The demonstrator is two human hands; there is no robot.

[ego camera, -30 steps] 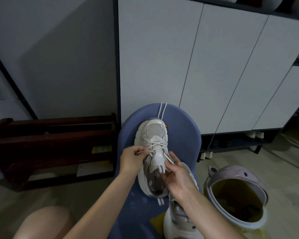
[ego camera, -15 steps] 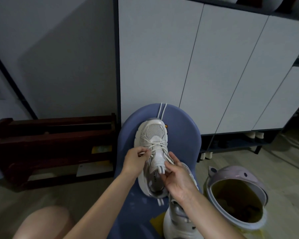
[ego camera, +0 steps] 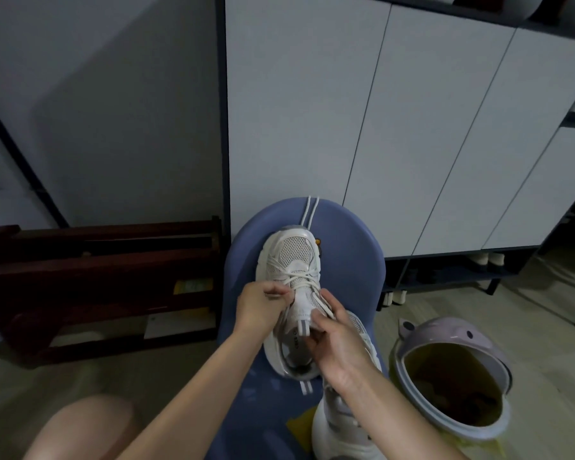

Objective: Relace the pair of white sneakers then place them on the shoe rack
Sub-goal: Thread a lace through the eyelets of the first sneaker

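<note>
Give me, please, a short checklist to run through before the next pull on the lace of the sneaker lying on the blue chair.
1. Sneaker resting flat on the blue chair: ok.
2. Left hand pinching the lace at the shoe's left side: ok.
3. Right hand gripping at the tongue: ok.
4. Lace crossed through the lower eyelets: ok.
5. Top eyelets threaded: cannot tell, the hands cover them.
6. Second sneaker within reach, low beside the right forearm: ok.
</note>
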